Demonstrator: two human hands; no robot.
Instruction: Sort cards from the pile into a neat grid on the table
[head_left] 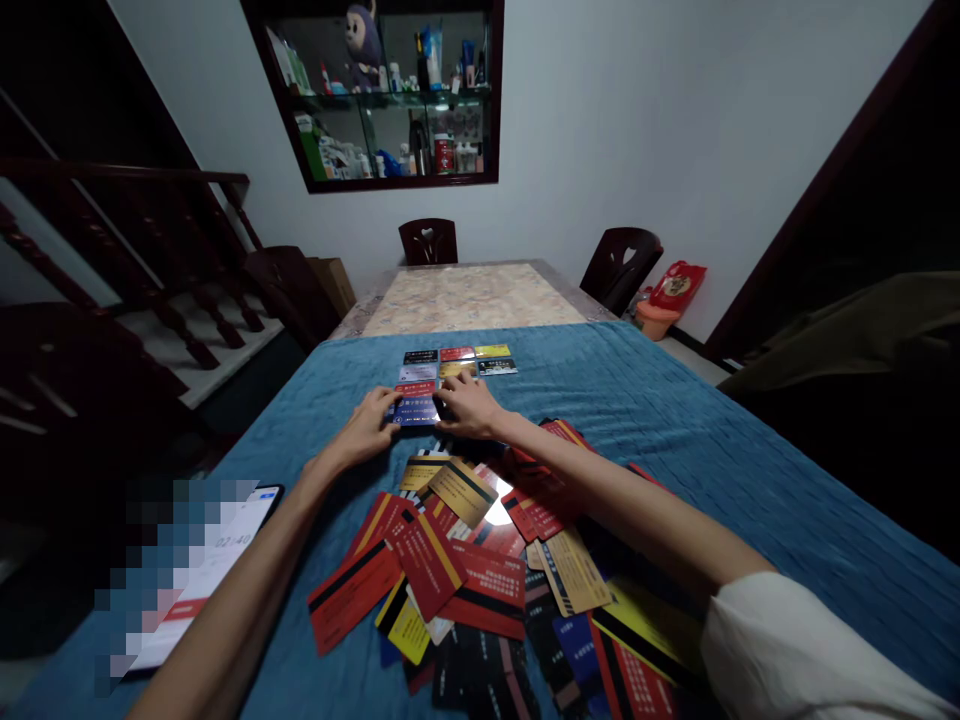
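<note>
A blue card (pixel 415 411) lies on the teal cloth at the near end of the left column of laid-out cards, just below a red card (pixel 417 389). My left hand (pixel 369 424) grips its left edge, fingertips at the upper corner and thumb at the lower one. At the right edge, my right hand (pixel 471 407) is curled with its thumb at the card's lower corner. Its fingers partly cover a gold card (pixel 456 369) and whatever lies under the palm. Nearer me spreads a loose, overlapping heap of red cards (pixel 487 585), gold cards (pixel 463 492), yellow cards and black cards.
Beyond my hands, a black card (pixel 421 356), a red card (pixel 457 353) and a yellow card (pixel 492 351) form the far row. A phone (pixel 217 570), partly pixelated, lies left of my left forearm. Chairs (pixel 427 242) stand around the table.
</note>
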